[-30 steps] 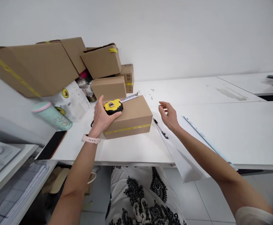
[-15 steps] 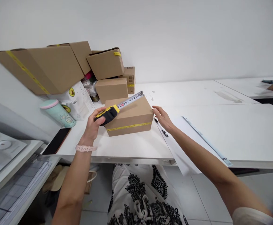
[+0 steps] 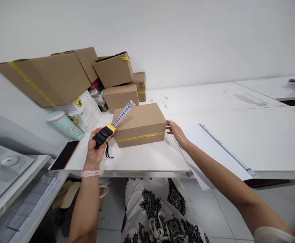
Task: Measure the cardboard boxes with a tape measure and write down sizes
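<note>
My left hand [image 3: 96, 146] is closed around a yellow and black tape measure [image 3: 104, 135]. A short length of its numbered blade sticks out up and to the right, in front of the left end of a cardboard box [image 3: 142, 118]. A black wrist strap dangles from the tape measure's case. The box is closed and has a yellow tape strip along its front side. At its right end my right hand [image 3: 177, 133] rests with fingers stretched out, the tips at the box's side. A pen that lay there is mostly hidden behind this hand.
White paper [image 3: 200, 152] with a long light-blue ruler [image 3: 228, 150] lies at the right. Cardboard boxes [image 3: 113, 71] are stacked at the back left, near a mint tumbler [image 3: 65, 125] and a dark phone [image 3: 65, 155]. A white appliance [image 3: 5, 172] stands at far left.
My left hand has drawn the tape measure left and toward me, so its blade no longer lies across the box top. My right hand has shifted slightly down along the box's right end.
</note>
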### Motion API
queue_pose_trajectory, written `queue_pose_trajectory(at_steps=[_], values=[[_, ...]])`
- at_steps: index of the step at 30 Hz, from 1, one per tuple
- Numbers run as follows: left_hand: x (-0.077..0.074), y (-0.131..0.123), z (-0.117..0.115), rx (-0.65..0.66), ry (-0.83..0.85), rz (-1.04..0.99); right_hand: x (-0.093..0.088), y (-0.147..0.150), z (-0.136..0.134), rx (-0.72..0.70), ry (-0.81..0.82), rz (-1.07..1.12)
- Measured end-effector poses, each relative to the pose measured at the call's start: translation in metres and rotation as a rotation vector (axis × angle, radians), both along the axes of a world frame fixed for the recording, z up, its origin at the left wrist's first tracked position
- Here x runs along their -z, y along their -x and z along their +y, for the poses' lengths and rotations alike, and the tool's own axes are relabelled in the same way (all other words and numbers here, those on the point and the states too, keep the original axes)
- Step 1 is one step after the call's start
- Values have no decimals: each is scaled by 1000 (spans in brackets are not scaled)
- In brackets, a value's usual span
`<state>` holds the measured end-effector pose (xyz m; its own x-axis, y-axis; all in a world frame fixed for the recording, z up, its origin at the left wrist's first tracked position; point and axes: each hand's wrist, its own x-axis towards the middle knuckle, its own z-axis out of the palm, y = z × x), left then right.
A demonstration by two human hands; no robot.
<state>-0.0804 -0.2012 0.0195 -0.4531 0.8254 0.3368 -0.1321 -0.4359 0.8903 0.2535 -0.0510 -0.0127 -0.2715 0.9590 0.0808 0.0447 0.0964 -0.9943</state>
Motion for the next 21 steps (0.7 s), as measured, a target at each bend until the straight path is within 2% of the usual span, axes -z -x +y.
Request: queue_pose_trajectory(at_steps=[2,4,7,10,12,16,21], values=[[-17,4,-3,1,7,72,-17,0,0,117,-93,33],[-38,6,-5,14,60,157,-40,2,-2,125,-191,91],[-67,1,-2,34,189,266,-77,12,-6,-81,-225,147],[-86,-9,12,31,281,296,-101,30,-4,-278,-160,135],[-94,-12,26,48,311,283,-107,43,3,-295,-123,142],[-102,-4,51,77,348,231,-106,57,32,-259,-64,159],[-105,23,64,65,428,141,-97,42,72,-119,-7,191]])
